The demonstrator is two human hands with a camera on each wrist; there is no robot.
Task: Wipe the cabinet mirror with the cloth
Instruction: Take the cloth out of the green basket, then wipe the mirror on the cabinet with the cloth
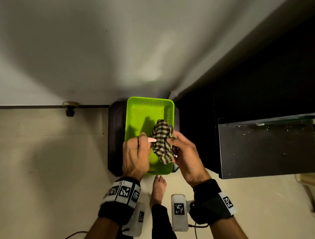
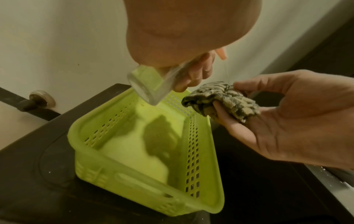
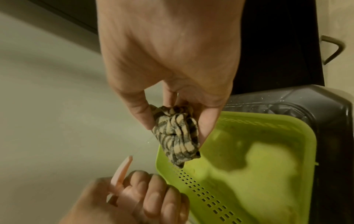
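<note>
A crumpled cloth (image 1: 162,142) with a brown-and-beige check hangs over the green basket (image 1: 149,101), pinched between my right hand's (image 1: 173,147) thumb and fingers. In the right wrist view the cloth (image 3: 178,148) droops below that hand (image 3: 176,130). My left hand (image 1: 145,139) grips a clear spray bottle (image 2: 151,84), its pink nozzle (image 1: 152,140) pointing at the cloth from a few centimetres away. A dark speckled glossy panel (image 1: 266,147) stands at the right; I cannot tell whether it is the mirror.
The basket (image 2: 82,128) sits on a dark stool (image 1: 116,138) against a pale wall, and nothing lies in it. A door stopper (image 1: 70,108) is at the wall's foot on the left. My bare foot (image 1: 158,189) stands just before the stool. A cable trails at the lower left.
</note>
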